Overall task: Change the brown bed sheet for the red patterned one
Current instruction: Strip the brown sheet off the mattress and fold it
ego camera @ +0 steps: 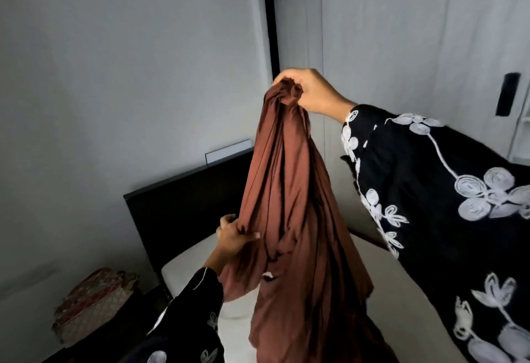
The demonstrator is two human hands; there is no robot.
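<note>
**Bedroom around the bed**

A plain grey wall [114, 61] fills the left side. Against it stands a black headboard [177, 205], with a narrow white object [228, 150] resting on its top edge. Below lies a bare white mattress [401, 291]. To the right are pale wardrobe doors [401, 32] in a black frame [271, 18], with a black recessed handle [507, 94].

mattress [395, 305] bare white, in dark bed frame [177, 207] | red patterned sheet [91, 305] folded, near left, on dark surface [100, 355], possibly a nightstand
</note>
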